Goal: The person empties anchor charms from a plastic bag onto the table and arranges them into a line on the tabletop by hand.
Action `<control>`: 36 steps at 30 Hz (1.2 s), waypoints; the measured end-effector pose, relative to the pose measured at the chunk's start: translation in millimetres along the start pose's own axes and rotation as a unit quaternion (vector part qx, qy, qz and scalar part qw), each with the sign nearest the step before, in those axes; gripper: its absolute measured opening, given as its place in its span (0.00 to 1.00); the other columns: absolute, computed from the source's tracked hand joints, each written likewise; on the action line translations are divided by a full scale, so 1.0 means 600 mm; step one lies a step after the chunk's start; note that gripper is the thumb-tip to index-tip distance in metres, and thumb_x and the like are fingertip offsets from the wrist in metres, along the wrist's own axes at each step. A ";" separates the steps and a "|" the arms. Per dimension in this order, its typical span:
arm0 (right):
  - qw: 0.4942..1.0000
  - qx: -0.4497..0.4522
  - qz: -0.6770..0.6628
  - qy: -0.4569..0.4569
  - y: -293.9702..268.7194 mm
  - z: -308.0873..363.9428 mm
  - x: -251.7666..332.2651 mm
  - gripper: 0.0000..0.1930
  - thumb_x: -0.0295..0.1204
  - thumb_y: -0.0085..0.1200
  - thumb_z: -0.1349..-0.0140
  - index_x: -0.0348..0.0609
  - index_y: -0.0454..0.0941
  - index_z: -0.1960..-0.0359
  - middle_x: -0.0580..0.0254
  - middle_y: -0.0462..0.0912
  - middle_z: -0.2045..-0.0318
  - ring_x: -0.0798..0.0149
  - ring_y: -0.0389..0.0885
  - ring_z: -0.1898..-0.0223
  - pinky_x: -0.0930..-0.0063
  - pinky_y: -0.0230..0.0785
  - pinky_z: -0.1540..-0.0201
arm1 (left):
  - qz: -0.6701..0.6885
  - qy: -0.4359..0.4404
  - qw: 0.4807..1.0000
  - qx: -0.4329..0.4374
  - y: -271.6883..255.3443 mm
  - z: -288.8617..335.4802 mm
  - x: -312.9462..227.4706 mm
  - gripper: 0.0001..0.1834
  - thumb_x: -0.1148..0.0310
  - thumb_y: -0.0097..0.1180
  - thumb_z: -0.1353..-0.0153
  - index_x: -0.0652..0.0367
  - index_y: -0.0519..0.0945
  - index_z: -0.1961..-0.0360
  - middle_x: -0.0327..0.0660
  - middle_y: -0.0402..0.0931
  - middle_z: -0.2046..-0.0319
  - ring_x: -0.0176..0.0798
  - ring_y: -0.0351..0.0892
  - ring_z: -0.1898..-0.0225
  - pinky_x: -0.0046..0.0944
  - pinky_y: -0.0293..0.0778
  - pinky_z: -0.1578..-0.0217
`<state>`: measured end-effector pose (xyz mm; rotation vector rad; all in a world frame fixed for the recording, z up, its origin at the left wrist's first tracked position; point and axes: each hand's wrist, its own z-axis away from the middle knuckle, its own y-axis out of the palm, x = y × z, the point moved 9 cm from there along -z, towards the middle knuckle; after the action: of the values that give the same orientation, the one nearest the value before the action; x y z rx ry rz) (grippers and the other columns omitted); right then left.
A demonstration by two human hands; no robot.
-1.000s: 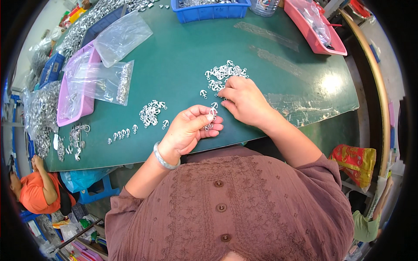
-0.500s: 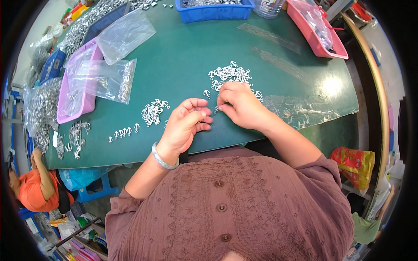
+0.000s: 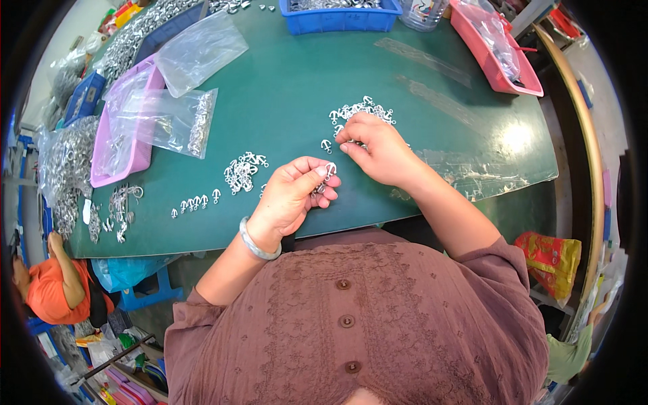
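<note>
My left hand (image 3: pixel 291 196) is closed around several small silver anchor-shaped metal charms (image 3: pixel 327 173), one showing at its fingertips. My right hand (image 3: pixel 376 148) rests fingers-down on a loose heap of the same charms (image 3: pixel 358 111) on the green table (image 3: pixel 297 81), pinching at one. A single charm (image 3: pixel 326 145) lies just left of the right fingertips. A second small heap (image 3: pixel 241 171) sits left of my left hand, and a short row of charms (image 3: pixel 196 202) lies further left.
Clear plastic bags (image 3: pixel 177 121) and a pink tray (image 3: pixel 125 145) lie at the left, with piles of metal parts (image 3: pixel 67 169) beside them. A blue bin (image 3: pixel 341 17) and a pink tray (image 3: pixel 496 47) stand at the far edge. Another person in orange (image 3: pixel 44 287) sits lower left.
My right hand has moved up and back to the far heap of charms. My left hand has stayed near the table's front edge, still closed on charms.
</note>
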<state>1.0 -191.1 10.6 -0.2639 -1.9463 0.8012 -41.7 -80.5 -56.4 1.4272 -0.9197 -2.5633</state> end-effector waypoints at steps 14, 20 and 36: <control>0.978 0.027 0.199 -0.052 0.041 -0.034 0.028 0.06 0.25 0.56 0.57 0.42 0.74 0.74 0.59 0.72 0.71 0.55 0.71 0.64 0.61 0.60 0.60 | 0.028 0.002 1.000 -0.003 -0.019 0.031 -0.001 0.06 0.74 0.46 0.42 0.60 0.73 0.63 0.39 0.74 0.71 0.33 0.75 0.70 0.30 0.72 0.70; 0.991 0.084 -0.100 0.020 0.041 -0.035 0.059 0.04 0.21 0.54 0.54 0.39 0.71 0.76 0.63 0.71 0.76 0.64 0.71 0.74 0.74 0.63 0.72 | 0.087 0.026 0.995 -0.044 -0.033 0.039 -0.008 0.06 0.72 0.46 0.42 0.62 0.71 0.64 0.43 0.73 0.68 0.35 0.75 0.70 0.31 0.72 0.72; 0.937 0.120 -0.261 0.198 0.114 -0.036 0.046 0.06 0.25 0.52 0.45 0.35 0.76 0.69 0.65 0.78 0.73 0.76 0.73 0.70 0.80 0.66 0.65 | 0.084 0.095 0.985 -0.116 -0.079 0.067 -0.026 0.10 0.68 0.45 0.39 0.63 0.75 0.64 0.37 0.72 0.75 0.30 0.68 0.78 0.27 0.64 0.78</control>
<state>-4.6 -116.5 -6.4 0.2241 -1.4229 0.5675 -54.5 -17.8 -53.8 1.4286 -0.6576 -2.2795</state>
